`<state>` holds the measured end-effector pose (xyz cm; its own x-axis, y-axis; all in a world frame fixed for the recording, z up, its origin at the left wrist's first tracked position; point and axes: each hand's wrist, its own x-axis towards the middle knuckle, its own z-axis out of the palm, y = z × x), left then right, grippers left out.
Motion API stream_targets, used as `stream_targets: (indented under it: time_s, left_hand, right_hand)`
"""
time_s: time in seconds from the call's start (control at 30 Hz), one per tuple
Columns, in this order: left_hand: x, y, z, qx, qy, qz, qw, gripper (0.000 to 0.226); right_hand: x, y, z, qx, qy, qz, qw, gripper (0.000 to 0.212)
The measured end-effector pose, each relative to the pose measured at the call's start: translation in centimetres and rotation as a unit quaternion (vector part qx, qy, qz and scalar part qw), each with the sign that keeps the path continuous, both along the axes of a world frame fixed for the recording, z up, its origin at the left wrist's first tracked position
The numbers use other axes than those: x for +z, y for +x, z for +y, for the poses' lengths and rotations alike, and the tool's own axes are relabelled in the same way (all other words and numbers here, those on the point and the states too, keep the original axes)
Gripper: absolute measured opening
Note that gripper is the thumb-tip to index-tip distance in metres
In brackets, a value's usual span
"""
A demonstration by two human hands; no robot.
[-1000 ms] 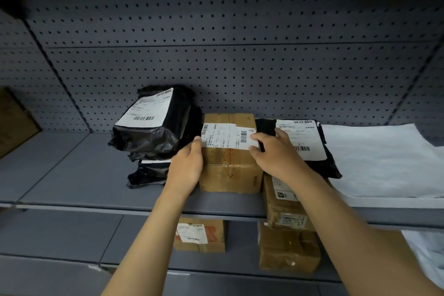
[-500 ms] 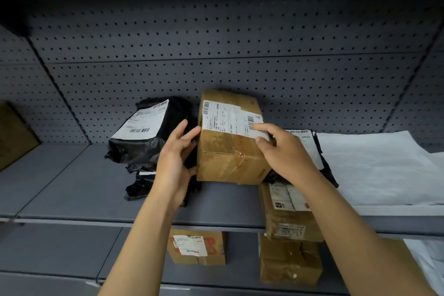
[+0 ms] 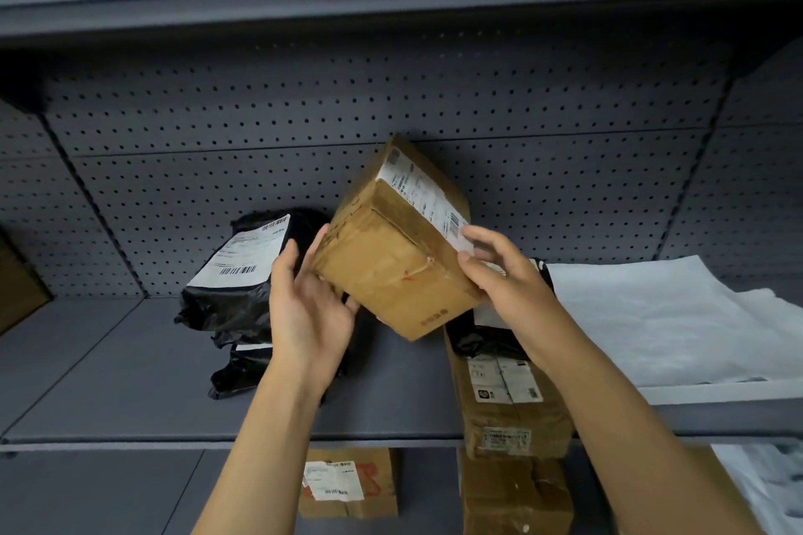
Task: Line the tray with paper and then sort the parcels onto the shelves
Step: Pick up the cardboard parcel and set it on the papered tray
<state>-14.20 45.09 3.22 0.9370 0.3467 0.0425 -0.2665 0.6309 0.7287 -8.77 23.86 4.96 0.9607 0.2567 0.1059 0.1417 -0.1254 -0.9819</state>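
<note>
**Box up off the shelf and tipped between both hands**

Holding a taped cardboard box (image 3: 393, 261) in mid-air above the middle shelf (image 3: 130, 382), clear of the shelf surface. Left hand (image 3: 310, 308) half open, fingers spread and loose, palm and fingertips pressed against the box's lower left side. Right hand (image 3: 506, 274) also only partly closed, thumb on the front face, fingers hooked over the right top edge just beside the white shipping label (image 3: 428, 195). So clamped between the two hands, not wrapped in either one.

Box tilted hard, label side turned up and to the right, one corner pointing down toward the shelf.

Rest, relative to the box: stack of black poly mailers (image 3: 243, 274) to its left on the same shelf, another black mailer (image 3: 486, 339) right below and behind the right hand, lying on top of a brown carton (image 3: 512, 404) below the box. White paper (image 3: 665, 317) spread out to the right. Two more cartons down on the lower shelf, one with a label and red print (image 3: 347, 484), one plain (image 3: 515, 495).

Versus half a second back: box was nearly level then, barely lifted, label facing forward. Now higher and rotated, left hand slid from the side to underneath. A second ago, sitting flat on the shelf.
</note>
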Motion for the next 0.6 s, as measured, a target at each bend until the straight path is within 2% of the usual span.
stream_targets:
  time_s: [0.13, 0.27, 0.33, 0.43, 0.53, 0.6]
  left_hand:
    - [-0.6, 0.1, -1.3, -0.048, 0.122, -0.075, 0.989, 0.106]
    - [-1.7, 0.2, -2.4, -0.025, 0.216, -0.047, 0.975, 0.127]
    - [-2.4, 0.5, -2.9, 0.007, 0.270, -0.040, 0.962, 0.127]
    - [-2.7, 0.4, -3.6, 0.062, 0.341, -0.038, 0.937, 0.112]
    - [-2.8, 0.2, -3.7, 0.088, 0.372, -0.025, 0.924, 0.123]
    - [-2.8, 0.0, -3.4, 0.091, 0.384, -0.038, 0.918, 0.120]
  right_hand:
    - [-0.9, -0.3, 0.1, 0.025, 0.098, 0.067, 0.993, 0.059]
    - [-2.0, -0.6, 0.0, 0.023, 0.138, 0.092, 0.986, 0.064]
    - [-2.5, -1.0, 0.0, 0.018, 0.119, 0.083, 0.989, 0.068]
    - [-3.0, -1.7, 0.2, 0.002, 0.058, 0.034, 0.998, 0.071]
    - [-3.9, -2.0, 0.2, -0.019, 0.012, -0.006, 1.000, 0.073]
    - [-4.1, -2.2, 0.0, -0.021, 0.000, -0.010, 1.000, 0.072]
